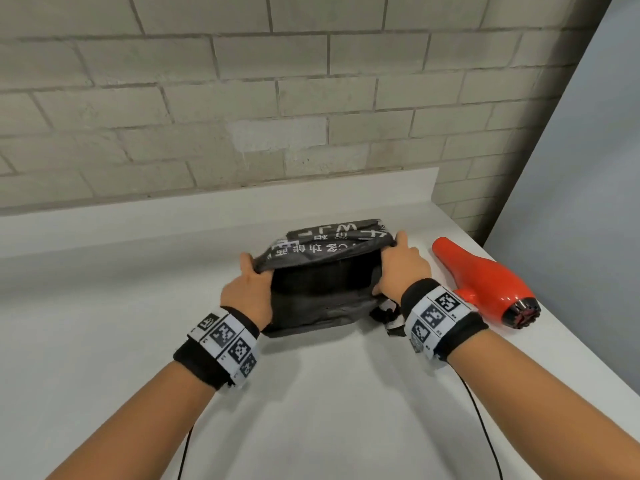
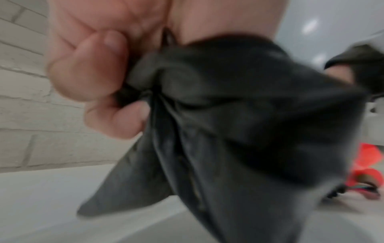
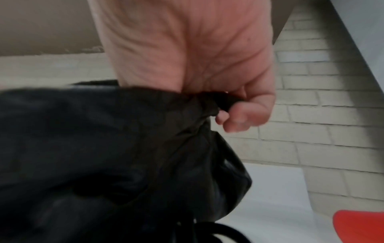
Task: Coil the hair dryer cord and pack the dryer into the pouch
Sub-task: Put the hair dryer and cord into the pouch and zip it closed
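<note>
A black pouch (image 1: 325, 289) with white lettering lies on the white counter (image 1: 104, 306), its mouth pulled wide. My left hand (image 1: 247, 289) grips the left rim of the mouth, fingers curled into the fabric (image 2: 207, 115). My right hand (image 1: 401, 268) grips the right rim, pinching bunched fabric (image 3: 145, 148). The red hair dryer (image 1: 485, 282) lies on the counter just right of my right hand, nozzle pointing away from me. Its cord is hidden behind my right wrist. A black drawstring (image 1: 388, 315) trails from the pouch's near right corner.
A pale brick wall (image 1: 242, 98) rises behind the counter's low white backsplash. A grey panel (image 1: 588, 168) slants along the right side, close to the dryer. Thin black cables (image 1: 485, 434) run back from both wrist bands.
</note>
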Tool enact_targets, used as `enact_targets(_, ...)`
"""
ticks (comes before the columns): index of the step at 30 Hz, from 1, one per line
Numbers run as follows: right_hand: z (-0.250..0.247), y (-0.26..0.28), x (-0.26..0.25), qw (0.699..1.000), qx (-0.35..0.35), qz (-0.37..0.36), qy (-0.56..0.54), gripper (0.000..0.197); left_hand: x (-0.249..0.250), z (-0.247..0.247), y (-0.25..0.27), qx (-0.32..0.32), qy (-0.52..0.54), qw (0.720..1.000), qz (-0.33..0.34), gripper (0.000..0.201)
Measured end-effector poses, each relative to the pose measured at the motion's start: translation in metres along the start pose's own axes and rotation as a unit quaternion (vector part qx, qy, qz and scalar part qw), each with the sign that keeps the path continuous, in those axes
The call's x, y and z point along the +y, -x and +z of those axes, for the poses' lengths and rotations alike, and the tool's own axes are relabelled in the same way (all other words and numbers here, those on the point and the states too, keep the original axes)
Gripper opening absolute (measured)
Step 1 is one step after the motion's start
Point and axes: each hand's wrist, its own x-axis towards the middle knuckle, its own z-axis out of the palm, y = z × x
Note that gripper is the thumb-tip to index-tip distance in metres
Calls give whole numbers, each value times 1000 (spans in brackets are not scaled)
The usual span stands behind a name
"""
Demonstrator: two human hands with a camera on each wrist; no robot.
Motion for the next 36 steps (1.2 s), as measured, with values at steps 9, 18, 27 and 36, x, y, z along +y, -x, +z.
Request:
enact_targets(9, 6, -14, 9, 977, -118, -142, -111, 75, -3, -4, -12, -50, 79, 996, 10, 76)
enact_targets(18, -12, -2, 28, 933, -167, -138, -287, 37, -3, -5, -26, -75, 178, 981, -20, 82)
enact_targets(27, 16, 25, 87, 981, -124, 96, -113, 41, -7, -7, -38, 7, 279, 956, -85, 79)
enact_targets(36, 26, 5, 100, 941, -171, 218, -191, 66, 22, 7, -32, -25, 296, 953, -54, 85)
